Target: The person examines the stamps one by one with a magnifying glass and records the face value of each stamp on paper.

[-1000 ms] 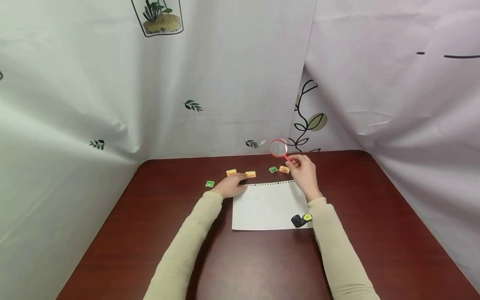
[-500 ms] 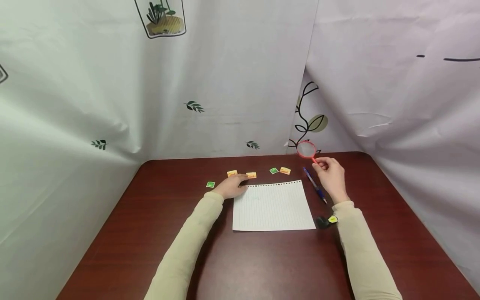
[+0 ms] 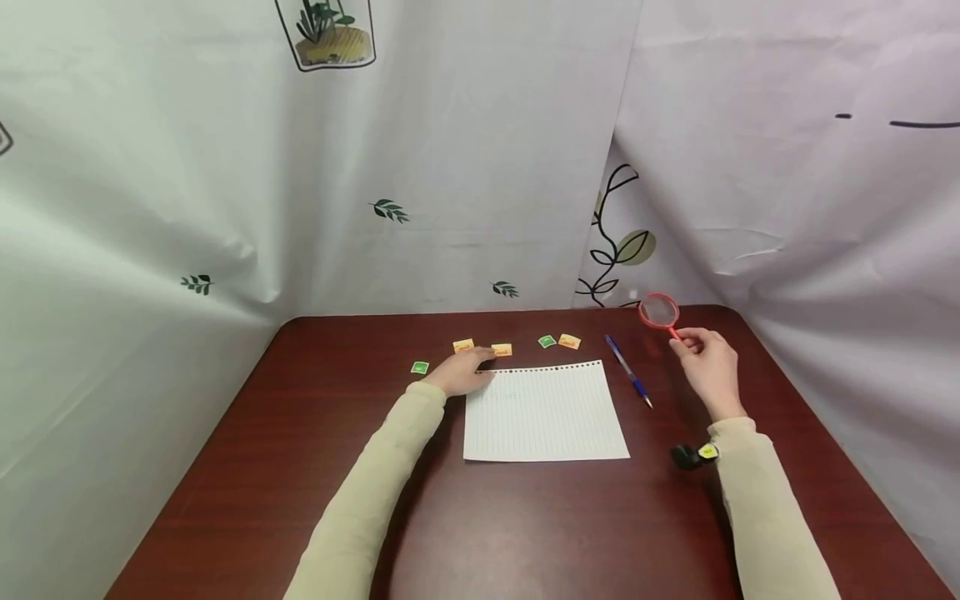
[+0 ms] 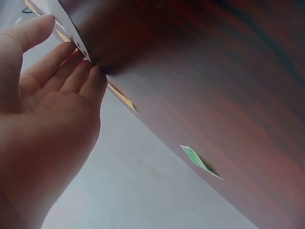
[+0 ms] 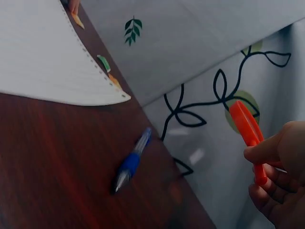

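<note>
A pale printed backdrop [image 3: 480, 158] filled the far side; before it spread a dark red table [image 3: 570, 525]. On the table lay a lined paper sheet [image 3: 551, 425], holes punched along its 12 o'clock edge, with faint marks toward 10 o'clock too weak to read.

Counting from the sheet's middle in the head view, the left hand [image 3: 459, 373] rested at 10 o'clock, over the corner, its fingers relaxed, slightly bent and close together, the thumb apart from them. The right hand [image 3: 708, 371], between 2 and 3 o'clock, pinched the handle of a red magnifying glass [image 3: 660, 311] with thumb and bent fingers; the lens stood at 2 o'clock, raised off the table.

A blue pen [image 3: 628, 372] lay at 2 o'clock, just beside the sheet, tip toward 5 o'clock. A black device [image 3: 684, 457] at the right wrist, toward 4 o'clock, bore a yellow label [image 3: 707, 452], illegible.

Smallest were five little cards [image 3: 420, 367], green or yellow-orange, strung from 10 to nearly 1 o'clock, their print too small to read.
</note>
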`<state>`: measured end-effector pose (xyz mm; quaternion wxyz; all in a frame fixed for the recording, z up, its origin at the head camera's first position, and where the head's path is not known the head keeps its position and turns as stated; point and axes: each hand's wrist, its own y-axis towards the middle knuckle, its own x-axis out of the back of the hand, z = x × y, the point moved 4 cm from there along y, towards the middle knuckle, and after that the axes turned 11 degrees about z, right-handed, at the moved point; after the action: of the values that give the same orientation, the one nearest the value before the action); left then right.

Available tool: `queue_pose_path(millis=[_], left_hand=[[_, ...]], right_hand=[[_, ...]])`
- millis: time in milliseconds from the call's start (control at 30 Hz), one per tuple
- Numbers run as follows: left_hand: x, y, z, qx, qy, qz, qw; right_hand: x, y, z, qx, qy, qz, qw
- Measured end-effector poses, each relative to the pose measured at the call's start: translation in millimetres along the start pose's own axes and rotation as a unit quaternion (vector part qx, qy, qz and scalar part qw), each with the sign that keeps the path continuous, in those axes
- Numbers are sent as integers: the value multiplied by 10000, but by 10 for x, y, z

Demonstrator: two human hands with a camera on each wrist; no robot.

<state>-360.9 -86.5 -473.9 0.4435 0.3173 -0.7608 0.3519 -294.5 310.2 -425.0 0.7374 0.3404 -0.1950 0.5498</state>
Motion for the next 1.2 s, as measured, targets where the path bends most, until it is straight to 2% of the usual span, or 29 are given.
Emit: queue_pose_path(millis=[367, 767, 1200], left_hand=[[-6, 11, 9, 55, -1, -34, 10000], [10, 2, -15, -56, 86, 40, 9999], [-4, -5, -15, 19, -20, 1, 10000]], right_hand=[[5, -63, -274, -16, -243, 357, 9991], [-23, -132, -393, -55, -475, 853, 9952], [-107, -159, -471, -107, -641, 1367, 9885]])
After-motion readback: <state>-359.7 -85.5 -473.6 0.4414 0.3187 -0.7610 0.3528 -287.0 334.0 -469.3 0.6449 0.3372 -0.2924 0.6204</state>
